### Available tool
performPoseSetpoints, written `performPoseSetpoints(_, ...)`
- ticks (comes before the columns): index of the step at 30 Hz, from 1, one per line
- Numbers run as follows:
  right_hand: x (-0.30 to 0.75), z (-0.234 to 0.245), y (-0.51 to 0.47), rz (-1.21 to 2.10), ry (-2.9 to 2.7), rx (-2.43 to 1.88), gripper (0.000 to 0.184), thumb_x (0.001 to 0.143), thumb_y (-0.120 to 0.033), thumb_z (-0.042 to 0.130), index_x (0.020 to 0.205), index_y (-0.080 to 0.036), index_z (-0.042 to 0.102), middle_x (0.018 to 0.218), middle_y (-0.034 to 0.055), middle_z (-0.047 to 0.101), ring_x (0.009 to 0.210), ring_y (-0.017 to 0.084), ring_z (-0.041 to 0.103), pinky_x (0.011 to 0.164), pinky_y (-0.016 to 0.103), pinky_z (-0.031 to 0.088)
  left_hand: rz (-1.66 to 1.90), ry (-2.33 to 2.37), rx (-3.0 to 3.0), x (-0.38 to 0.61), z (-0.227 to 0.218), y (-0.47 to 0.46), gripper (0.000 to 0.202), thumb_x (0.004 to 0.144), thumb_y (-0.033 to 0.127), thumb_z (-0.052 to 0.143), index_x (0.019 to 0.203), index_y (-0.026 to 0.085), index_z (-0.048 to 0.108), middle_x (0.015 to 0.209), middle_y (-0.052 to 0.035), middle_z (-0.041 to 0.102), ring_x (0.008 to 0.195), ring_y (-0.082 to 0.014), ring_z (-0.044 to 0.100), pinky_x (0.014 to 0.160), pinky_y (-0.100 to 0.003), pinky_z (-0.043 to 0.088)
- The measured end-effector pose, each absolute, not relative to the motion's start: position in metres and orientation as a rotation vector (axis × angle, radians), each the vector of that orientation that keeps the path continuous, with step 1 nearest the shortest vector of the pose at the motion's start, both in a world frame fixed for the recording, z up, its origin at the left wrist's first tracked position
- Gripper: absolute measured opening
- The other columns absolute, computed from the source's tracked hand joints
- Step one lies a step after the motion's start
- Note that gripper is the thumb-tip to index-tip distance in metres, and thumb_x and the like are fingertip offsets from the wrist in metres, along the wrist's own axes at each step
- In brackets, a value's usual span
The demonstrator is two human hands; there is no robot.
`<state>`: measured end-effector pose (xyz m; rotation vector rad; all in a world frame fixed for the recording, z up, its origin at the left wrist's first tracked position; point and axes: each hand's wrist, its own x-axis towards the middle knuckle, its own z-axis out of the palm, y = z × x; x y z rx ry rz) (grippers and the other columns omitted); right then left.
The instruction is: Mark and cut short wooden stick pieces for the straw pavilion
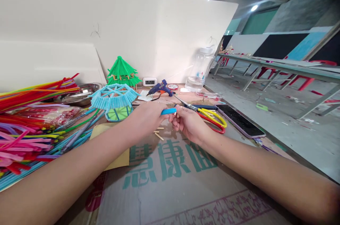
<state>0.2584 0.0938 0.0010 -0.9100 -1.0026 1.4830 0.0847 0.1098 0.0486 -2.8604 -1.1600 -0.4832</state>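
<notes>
My left hand (148,115) and my right hand (188,123) meet over the middle of the table, both pinched on a short blue pipe cleaner piece (168,111). The left fingers grip its left end, the right fingers its right end beside a small wooden stick. A few short wooden sticks (158,133) lie on the cardboard sheet (172,182) just below my hands. A blue pipe cleaner pavilion roof (114,98) stands to the left of my left hand, with a green tiered one (122,72) behind it.
Piles of coloured pipe cleaners (32,125) fill the left side. Yellow and red scissors (211,117), a phone (240,120), a blue glue gun (160,88), a small clock (149,82), a metal bowl (82,94) and a clear jar (199,71) lie around. The table edge runs along the right.
</notes>
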Motion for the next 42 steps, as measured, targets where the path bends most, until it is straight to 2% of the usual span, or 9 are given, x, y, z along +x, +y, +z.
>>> performPoseSetpoints(5,0.264,0.0,0.1,1.389,-0.954,-0.927,0.017,0.095,-0.029,0.054,0.082,-0.018,0.055,0.071,0.003,0.067,0.06,0.013,0.061,0.059,0.025,0.055,-0.215,-1.169,-2.882,0.071,0.034,0.118,0.019,0.084,0.033,0.061,0.085,0.016,0.071,0.085,-0.0103,0.072,0.078,-0.0232,0.067,0.07,-0.03,0.049)
performPoseSetpoints(10,0.262,-0.003,0.1,1.367,-1.01,-0.914,0.023,0.084,-0.036,0.07,0.08,-0.018,0.056,0.066,-0.0026,0.058,0.054,0.01,0.053,0.05,0.021,0.046,-0.098,-1.218,-2.856,0.073,0.026,0.126,0.022,0.084,0.034,0.058,0.081,0.015,0.071,0.079,-0.0109,0.071,0.072,-0.0218,0.066,0.068,-0.028,0.048)
performPoseSetpoints(15,0.261,-0.004,0.098,1.396,-1.044,-0.91,0.034,0.077,-0.047,0.073,0.079,-0.019,0.054,0.059,-0.0062,0.052,0.046,0.008,0.045,0.044,0.02,0.039,-0.005,-1.291,-2.857,0.076,0.029,0.132,0.023,0.079,0.036,0.059,0.077,0.017,0.072,0.071,-0.0082,0.07,0.06,-0.02,0.063,0.058,-0.027,0.045)
performPoseSetpoints(19,0.26,-0.005,0.098,1.416,-1.047,-0.923,0.037,0.076,-0.05,0.074,0.079,-0.019,0.053,0.056,-0.0067,0.052,0.044,0.008,0.044,0.041,0.019,0.036,-0.006,-1.315,-2.854,0.075,0.026,0.13,0.022,0.077,0.033,0.059,0.072,0.017,0.072,0.066,-0.0087,0.069,0.059,-0.0203,0.063,0.058,-0.028,0.045)
performPoseSetpoints(23,0.26,-0.005,0.097,1.434,-1.031,-0.922,0.028,0.084,-0.042,0.07,0.079,-0.019,0.055,0.056,-0.0059,0.055,0.045,0.009,0.048,0.042,0.018,0.04,-0.051,-1.333,-2.866,0.075,0.027,0.125,0.022,0.075,0.033,0.058,0.068,0.017,0.072,0.061,-0.0073,0.067,0.054,-0.0192,0.06,0.054,-0.028,0.041)
performPoseSetpoints(27,0.259,-0.001,0.096,1.463,-0.989,-0.93,0.017,0.095,-0.027,0.057,0.082,-0.016,0.059,0.068,0.0006,0.066,0.054,0.011,0.061,0.052,0.021,0.053,-0.213,-1.336,-2.872,0.078,0.044,0.121,0.028,0.078,0.034,0.054,0.091,0.02,0.074,0.066,-0.0041,0.067,0.056,-0.018,0.058,0.054,-0.027,0.037)
performPoseSetpoints(30,0.255,0.003,0.094,1.517,-0.96,-0.937,0.021,0.099,-0.017,0.047,0.086,-0.014,0.063,0.079,0.007,0.072,0.068,0.015,0.07,0.065,0.027,0.059,-0.368,-1.313,-2.893,0.08,0.057,0.118,0.034,0.085,0.04,0.049,0.107,0.024,0.07,0.072,-0.0013,0.067,0.061,-0.0173,0.059,0.055,-0.025,0.036)
performPoseSetpoints(36,0.248,0.001,0.085,1.651,-0.927,-0.821,0.023,0.099,-0.015,0.048,0.093,-0.01,0.069,0.093,0.0115,0.075,0.081,0.017,0.073,0.081,0.031,0.06,-0.568,-1.283,-2.927,0.083,0.054,0.114,0.028,0.091,0.034,0.048,0.103,0.022,0.07,0.08,-0.0014,0.07,0.072,-0.0175,0.064,0.067,-0.024,0.043)
performPoseSetpoints(42,0.248,-0.001,0.085,1.67,-0.924,-0.814,0.015,0.096,-0.017,0.056,0.091,-0.011,0.069,0.09,0.0088,0.074,0.078,0.015,0.072,0.08,0.029,0.06,-0.674,-1.215,-2.936,0.086,0.045,0.112,0.023,0.091,0.032,0.056,0.109,0.023,0.067,0.101,-0.0016,0.072,0.085,-0.0185,0.066,0.079,-0.026,0.047)
